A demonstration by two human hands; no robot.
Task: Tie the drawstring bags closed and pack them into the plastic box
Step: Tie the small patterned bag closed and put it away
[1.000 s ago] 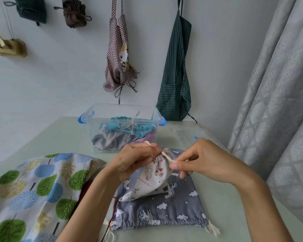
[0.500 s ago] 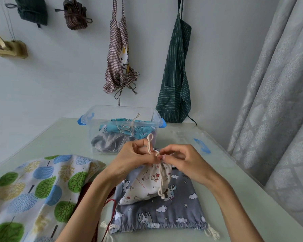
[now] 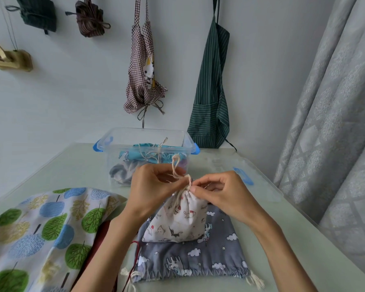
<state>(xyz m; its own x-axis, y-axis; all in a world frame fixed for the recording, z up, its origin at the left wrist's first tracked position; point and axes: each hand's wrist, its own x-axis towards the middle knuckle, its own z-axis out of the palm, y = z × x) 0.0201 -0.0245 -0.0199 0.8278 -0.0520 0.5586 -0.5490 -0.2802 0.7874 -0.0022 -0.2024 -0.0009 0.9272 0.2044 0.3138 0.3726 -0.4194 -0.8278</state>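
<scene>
Small bag: white drawstring bag (image 3: 180, 222) printed with little animals, neck gathered shut, held just above the table; its lower edge rests on the grey bag.
Cord: cream drawstring (image 3: 178, 171) rising from the gathered neck in a loop between the two hands; a second strand hangs down the front of the bag.
Left hand: left hand (image 3: 151, 186), fingers curled, pinching the cord at the left of the bag's neck.
Right hand: right hand (image 3: 221, 192), thumb and forefinger pinching the cord at the neck, other fingers curled in.
Grey bag: flat grey drawstring bag (image 3: 198, 253) with clouds and animals, lying under the white one, gathered hem and cream tassels toward the viewer.
Tree-print bag: large fabric piece (image 3: 36, 228) with green and blue trees, left of the hands; dark red cloth (image 3: 99, 239) shows beneath its edge.
Plastic box: clear plastic box (image 3: 114, 148) with blue clips, open, behind the hands on the table; holds turquoise and grey bags with cords.
Lid: clear lid (image 3: 259, 186) with blue clip, flat on the table right of the box.
Table: pale green table (image 3: 72, 165).
Wall: checked apron (image 3: 143, 81) and green striped apron (image 3: 211, 102) hanging; two tied bundles upper left.
Curtain: grey curtain (image 3: 335, 123) at right.
</scene>
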